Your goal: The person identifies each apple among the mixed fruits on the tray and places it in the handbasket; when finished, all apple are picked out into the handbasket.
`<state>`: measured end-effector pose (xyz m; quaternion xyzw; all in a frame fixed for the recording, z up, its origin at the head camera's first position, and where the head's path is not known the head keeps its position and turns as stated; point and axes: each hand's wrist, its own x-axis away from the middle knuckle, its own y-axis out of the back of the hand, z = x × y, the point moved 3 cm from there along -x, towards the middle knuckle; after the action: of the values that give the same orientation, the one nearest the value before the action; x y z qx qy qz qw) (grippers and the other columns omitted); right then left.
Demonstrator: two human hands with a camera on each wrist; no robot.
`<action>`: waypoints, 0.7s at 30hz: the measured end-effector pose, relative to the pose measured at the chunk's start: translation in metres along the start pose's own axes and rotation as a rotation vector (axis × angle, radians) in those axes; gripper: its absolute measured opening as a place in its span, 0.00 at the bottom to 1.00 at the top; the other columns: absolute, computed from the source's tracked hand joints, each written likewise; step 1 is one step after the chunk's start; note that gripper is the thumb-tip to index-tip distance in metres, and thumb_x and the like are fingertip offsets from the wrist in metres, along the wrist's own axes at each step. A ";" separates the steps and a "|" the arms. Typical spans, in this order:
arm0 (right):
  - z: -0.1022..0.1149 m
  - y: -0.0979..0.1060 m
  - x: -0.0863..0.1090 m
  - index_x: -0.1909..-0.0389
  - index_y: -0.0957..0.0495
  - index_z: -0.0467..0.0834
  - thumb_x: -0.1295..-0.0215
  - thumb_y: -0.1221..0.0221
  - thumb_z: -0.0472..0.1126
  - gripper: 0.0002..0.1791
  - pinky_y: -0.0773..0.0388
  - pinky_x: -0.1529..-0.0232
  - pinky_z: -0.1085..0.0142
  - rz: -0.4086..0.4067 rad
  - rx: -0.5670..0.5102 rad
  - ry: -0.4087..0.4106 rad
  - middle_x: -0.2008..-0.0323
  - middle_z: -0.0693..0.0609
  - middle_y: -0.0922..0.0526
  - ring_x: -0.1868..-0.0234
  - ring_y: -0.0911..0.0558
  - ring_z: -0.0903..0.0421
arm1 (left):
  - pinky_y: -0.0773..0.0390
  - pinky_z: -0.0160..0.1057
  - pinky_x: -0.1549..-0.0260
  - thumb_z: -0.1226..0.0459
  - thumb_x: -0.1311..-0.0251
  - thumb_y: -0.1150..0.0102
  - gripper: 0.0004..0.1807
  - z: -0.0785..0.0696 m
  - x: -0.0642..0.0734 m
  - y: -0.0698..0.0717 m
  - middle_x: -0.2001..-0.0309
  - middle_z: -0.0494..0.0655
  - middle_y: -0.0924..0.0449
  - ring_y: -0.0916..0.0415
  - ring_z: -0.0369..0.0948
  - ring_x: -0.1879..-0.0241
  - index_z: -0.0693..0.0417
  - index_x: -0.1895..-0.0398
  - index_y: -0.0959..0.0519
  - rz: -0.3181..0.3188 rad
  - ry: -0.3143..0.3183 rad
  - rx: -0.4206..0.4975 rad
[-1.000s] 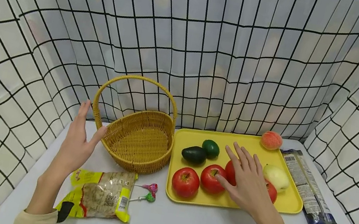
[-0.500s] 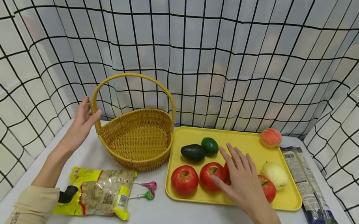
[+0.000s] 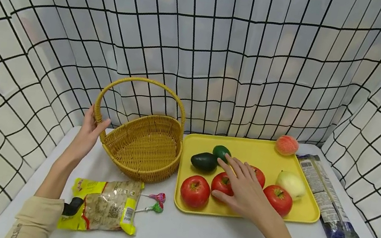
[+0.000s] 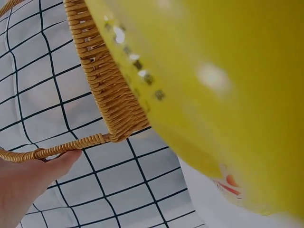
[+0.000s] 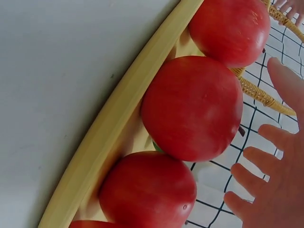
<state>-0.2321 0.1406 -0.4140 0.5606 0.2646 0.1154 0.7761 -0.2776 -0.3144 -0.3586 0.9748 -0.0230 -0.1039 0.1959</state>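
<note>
My left hand (image 3: 88, 131) is at the left side of the arched handle (image 3: 143, 80) of a yellow wicker basket (image 3: 147, 149), holding it with the thumb in front and fingers behind. In the left wrist view, the thumb lies along the handle (image 4: 71, 145). My right hand (image 3: 243, 190) hovers with spread fingers over a yellow tray (image 3: 247, 144), partly covering a red apple (image 3: 222, 183). Its fingertips overlap the edge of a green avocado (image 3: 221, 152) in the head view. In the right wrist view, the fingers stand apart from several apples (image 5: 192, 109) and hold nothing.
The tray also bears a dark avocado (image 3: 204, 161), a pale pear (image 3: 290, 184) and a peach (image 3: 287, 145) at its back corner. A yellow snack bag (image 3: 110, 205) and two lollipops (image 3: 156, 201) lie front left. A long packet (image 3: 327, 198) lies right. Black-gridded cloth (image 3: 224, 57) surrounds the table.
My left hand has moved in to the basket handle and taken hold of it. My right hand has shifted left over the tray, uncovering the apple at the right.
</note>
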 end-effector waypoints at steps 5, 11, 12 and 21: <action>0.004 -0.005 -0.006 0.20 0.42 0.50 0.36 0.34 0.62 0.49 0.43 0.22 0.38 0.013 -0.004 0.041 0.19 0.45 0.42 0.21 0.38 0.39 | 0.66 0.71 0.24 0.48 0.20 0.60 0.47 -0.002 0.004 0.001 0.17 0.56 0.82 0.79 0.60 0.18 0.39 0.19 0.83 0.002 0.031 -0.014; 0.007 -0.012 -0.012 0.20 0.41 0.50 0.37 0.31 0.58 0.48 0.37 0.25 0.36 0.054 -0.028 0.050 0.19 0.44 0.42 0.23 0.36 0.39 | 0.65 0.72 0.24 0.46 0.20 0.60 0.47 -0.005 0.007 0.001 0.17 0.55 0.82 0.78 0.59 0.17 0.38 0.19 0.83 0.010 0.065 -0.031; 0.008 -0.013 -0.013 0.20 0.41 0.50 0.37 0.31 0.57 0.48 0.37 0.25 0.36 0.063 -0.030 0.049 0.19 0.44 0.42 0.22 0.36 0.39 | 0.65 0.72 0.24 0.46 0.20 0.60 0.47 -0.005 0.007 0.001 0.17 0.56 0.82 0.78 0.59 0.17 0.38 0.19 0.83 0.009 0.068 -0.032; 0.010 -0.019 -0.014 0.22 0.38 0.48 0.36 0.31 0.52 0.45 0.38 0.26 0.35 0.141 -0.031 0.029 0.19 0.41 0.43 0.22 0.39 0.36 | 0.64 0.73 0.24 0.46 0.21 0.59 0.48 -0.004 0.008 0.001 0.17 0.57 0.81 0.77 0.60 0.17 0.38 0.19 0.83 0.001 0.066 -0.043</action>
<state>-0.2404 0.1196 -0.4260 0.5640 0.2338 0.1818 0.7709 -0.2692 -0.3148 -0.3562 0.9732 -0.0147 -0.0722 0.2177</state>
